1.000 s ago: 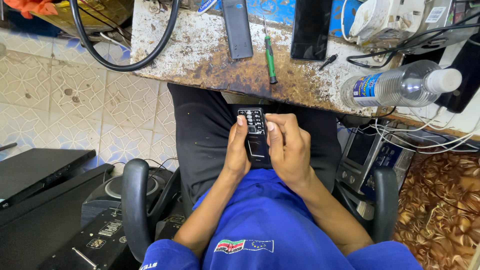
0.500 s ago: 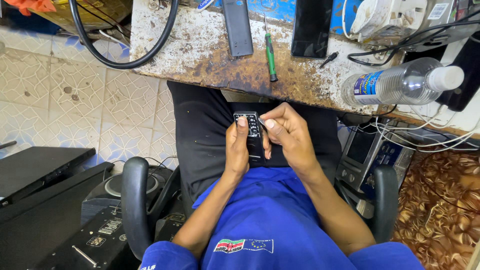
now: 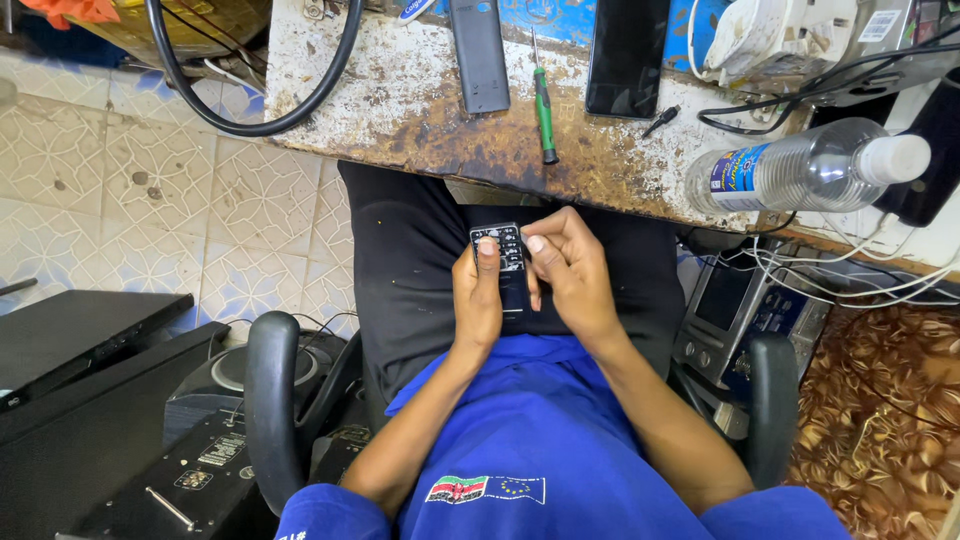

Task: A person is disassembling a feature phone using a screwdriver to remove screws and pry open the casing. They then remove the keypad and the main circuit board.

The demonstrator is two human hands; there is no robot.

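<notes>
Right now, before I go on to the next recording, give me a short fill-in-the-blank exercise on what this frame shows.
1. The left hand and right hand hold a small keypad ____ over the lap.
2. The screwdriver on the worn workbench has a ____ handle.
3. The plastic water bottle at the workbench's right end lies on its ____.
4. The person's shirt is ____.

Missing words: phone; green; side; blue

Repair workshop: worn bench (image 3: 400, 110), screwdriver (image 3: 544, 115), cables (image 3: 850, 270)
</notes>
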